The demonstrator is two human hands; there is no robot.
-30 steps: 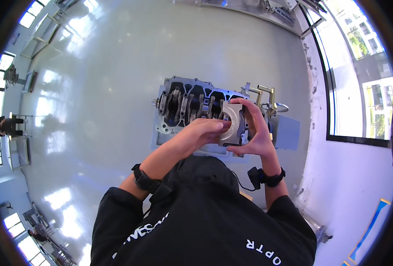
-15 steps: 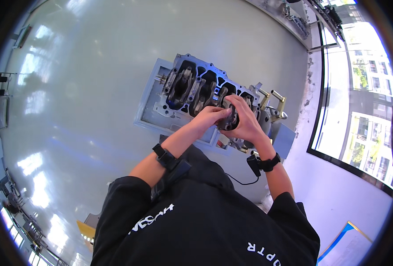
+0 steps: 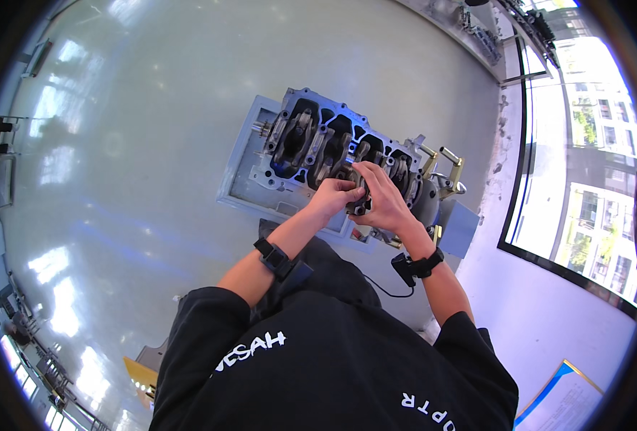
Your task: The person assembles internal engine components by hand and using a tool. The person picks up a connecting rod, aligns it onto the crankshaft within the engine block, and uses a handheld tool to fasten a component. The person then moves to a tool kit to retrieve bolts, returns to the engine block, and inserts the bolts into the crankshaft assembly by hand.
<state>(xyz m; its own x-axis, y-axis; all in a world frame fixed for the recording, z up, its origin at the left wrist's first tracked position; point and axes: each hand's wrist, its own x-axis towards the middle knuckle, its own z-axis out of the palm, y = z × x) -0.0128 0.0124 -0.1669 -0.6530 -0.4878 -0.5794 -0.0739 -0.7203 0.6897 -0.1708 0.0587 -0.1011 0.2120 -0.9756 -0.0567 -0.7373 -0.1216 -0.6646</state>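
Observation:
A grey metal engine block lies with its crankcase side up, the crankshaft showing in the dark bays. Over its near edge, right of the middle, both my hands hold one small dark metal part. My left hand pinches it from the left with thumb and fingers. From the right, my right hand curls around it, fingertips on the far side and thumb low on the near side. The fingers cover much of the part, so its exact kind does not show, nor whether it touches the block.
The block rests on a grey stand with a shallow tray. Brass-coloured rods and a grey box stand at its right end. A window is at the right, a bench with metal parts at the far right.
Both hands have shifted a little to the left and toward me with the dark metal part. More of the block's right end shows now. The block has stayed in place.

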